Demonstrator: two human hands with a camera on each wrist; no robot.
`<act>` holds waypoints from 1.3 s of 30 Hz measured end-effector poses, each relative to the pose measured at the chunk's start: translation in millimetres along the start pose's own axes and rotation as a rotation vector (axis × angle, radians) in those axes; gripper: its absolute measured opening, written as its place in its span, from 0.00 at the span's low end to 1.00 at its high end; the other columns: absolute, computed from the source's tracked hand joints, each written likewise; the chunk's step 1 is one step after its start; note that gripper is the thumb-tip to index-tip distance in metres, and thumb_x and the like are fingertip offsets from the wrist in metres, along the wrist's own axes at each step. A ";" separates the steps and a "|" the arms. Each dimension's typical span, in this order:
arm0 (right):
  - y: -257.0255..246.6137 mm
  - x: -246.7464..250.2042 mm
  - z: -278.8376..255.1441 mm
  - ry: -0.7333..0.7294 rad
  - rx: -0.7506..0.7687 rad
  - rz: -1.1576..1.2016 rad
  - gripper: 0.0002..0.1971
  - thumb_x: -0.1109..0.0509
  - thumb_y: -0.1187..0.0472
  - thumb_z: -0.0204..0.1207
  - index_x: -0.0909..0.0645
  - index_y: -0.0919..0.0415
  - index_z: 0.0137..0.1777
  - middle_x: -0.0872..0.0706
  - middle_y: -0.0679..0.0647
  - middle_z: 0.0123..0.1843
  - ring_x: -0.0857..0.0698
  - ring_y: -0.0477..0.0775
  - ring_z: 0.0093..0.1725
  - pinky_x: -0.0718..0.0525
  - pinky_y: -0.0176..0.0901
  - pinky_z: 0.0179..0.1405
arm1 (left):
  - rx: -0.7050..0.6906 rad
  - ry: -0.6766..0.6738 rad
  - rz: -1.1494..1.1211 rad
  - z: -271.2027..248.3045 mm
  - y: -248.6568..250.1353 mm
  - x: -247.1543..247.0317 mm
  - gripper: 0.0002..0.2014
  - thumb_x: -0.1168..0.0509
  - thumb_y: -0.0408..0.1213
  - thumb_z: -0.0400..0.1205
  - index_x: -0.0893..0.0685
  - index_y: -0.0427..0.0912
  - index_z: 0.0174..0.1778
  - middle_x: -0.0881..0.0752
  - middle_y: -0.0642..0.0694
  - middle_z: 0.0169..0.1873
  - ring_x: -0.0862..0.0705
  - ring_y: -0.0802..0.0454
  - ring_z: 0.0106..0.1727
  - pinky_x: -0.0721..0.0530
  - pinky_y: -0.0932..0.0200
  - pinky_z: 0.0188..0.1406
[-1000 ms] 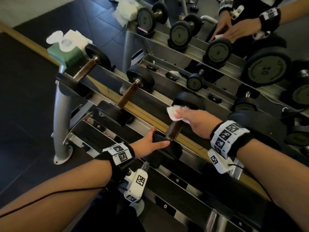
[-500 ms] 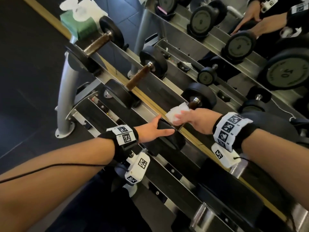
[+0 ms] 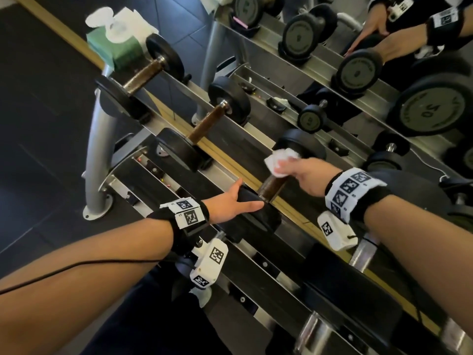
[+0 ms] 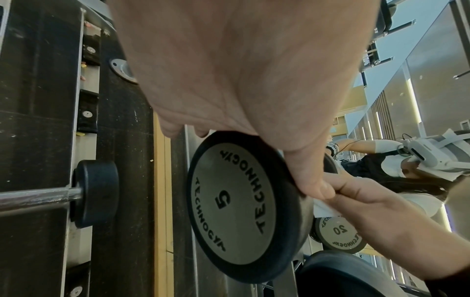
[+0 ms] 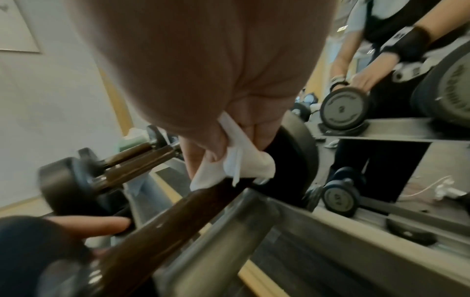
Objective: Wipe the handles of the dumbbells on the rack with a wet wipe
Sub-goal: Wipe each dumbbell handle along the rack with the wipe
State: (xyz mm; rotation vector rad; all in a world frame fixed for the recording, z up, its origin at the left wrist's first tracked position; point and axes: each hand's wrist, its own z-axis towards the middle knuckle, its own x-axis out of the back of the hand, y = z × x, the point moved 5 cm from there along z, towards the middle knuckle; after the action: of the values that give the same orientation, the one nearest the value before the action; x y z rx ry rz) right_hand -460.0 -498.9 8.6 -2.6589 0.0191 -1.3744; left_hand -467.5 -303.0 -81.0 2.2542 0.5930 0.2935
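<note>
Both forearms enter from the lower edge of the head view, each wrist banded in black with white marker tags. The left hand [image 3: 231,202], at centre frame, lies with fingers straight and thumb spread, palm pressed against the dumbbell's near weight [image 3: 256,213]. The right hand [image 3: 305,172], right of centre, has fingers curled, pinching the wet wipe [image 3: 280,160] on the handle [image 3: 272,184].

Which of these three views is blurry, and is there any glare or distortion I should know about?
Right wrist view: motion-blurred, the wet wipe and brown handle smeared. Left wrist view: sharp on the dumbbell plate marked 5, though the left hand close up fills the top. Head view: fairly sharp, wide-angle tilt, a mirror doubling the rack.
</note>
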 end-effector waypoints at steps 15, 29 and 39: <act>2.5 -13.9 -10.6 0.072 -0.061 0.097 0.30 0.47 0.74 0.84 0.40 0.56 0.85 0.48 0.53 0.89 0.47 0.60 0.87 0.46 0.58 0.85 | 0.010 -0.022 0.034 -7.3 7.6 0.6 0.59 0.33 0.69 0.70 0.65 0.54 0.86 0.36 0.40 0.84 0.32 0.43 0.81 0.35 0.46 0.82; -10.7 -28.3 -26.2 0.166 -0.188 0.482 0.27 0.45 0.73 0.85 0.38 0.59 0.84 0.41 0.55 0.87 0.41 0.60 0.86 0.43 0.52 0.84 | -0.022 -0.003 0.077 -4.6 4.3 2.5 0.65 0.32 0.77 0.61 0.62 0.58 0.86 0.31 0.42 0.82 0.27 0.45 0.78 0.32 0.46 0.80; -31.7 -63.8 -48.1 0.171 -0.353 1.258 0.17 0.37 0.64 0.86 0.21 0.65 0.72 0.18 0.70 0.70 0.19 0.62 0.66 0.27 0.53 0.76 | -0.029 -0.001 0.295 0.3 10.2 11.6 0.48 0.35 0.69 0.75 0.50 0.56 0.85 0.19 0.48 0.68 0.15 0.57 0.58 0.17 0.61 0.53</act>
State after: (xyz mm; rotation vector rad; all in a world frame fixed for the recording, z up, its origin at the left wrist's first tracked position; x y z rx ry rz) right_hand -537.9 -468.5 -11.4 -1.8998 1.7058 -1.0964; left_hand -454.1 -303.4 -73.4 2.3119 0.2519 0.4433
